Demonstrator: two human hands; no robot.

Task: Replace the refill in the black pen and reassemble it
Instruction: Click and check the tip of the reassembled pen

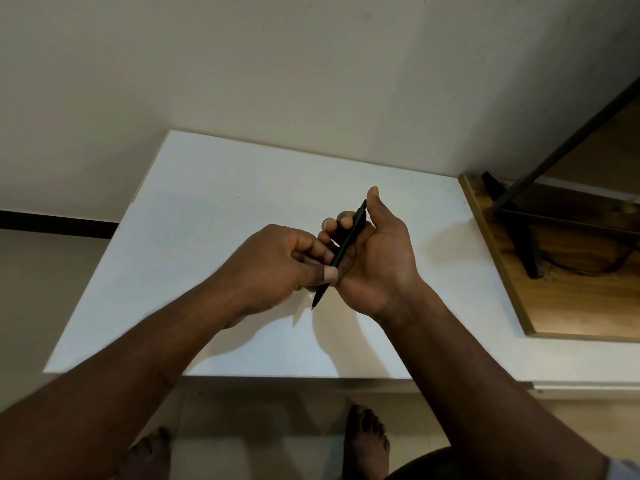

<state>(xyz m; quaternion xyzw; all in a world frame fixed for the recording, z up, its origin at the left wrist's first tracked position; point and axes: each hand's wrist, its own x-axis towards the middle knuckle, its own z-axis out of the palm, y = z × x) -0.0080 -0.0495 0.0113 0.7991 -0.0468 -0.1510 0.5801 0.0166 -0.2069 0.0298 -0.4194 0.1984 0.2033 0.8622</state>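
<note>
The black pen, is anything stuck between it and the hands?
Nothing visible is. The black pen lies straight against the right hand, whose fingers curl round its upper part, and the left hand pinches its lower part near the tip. Both hold it above the white table.

Bare forearms, bare feet [367, 441], short trimmed nails.

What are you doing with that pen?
A person is holding a black pen in both hands above a white table. The right hand cradles the upper part against its palm, while the left hand pinches the lower part near the tip. The pen looks to be in one piece, with its tip pointing down. No spare refill or loose part shows on the table.
</note>
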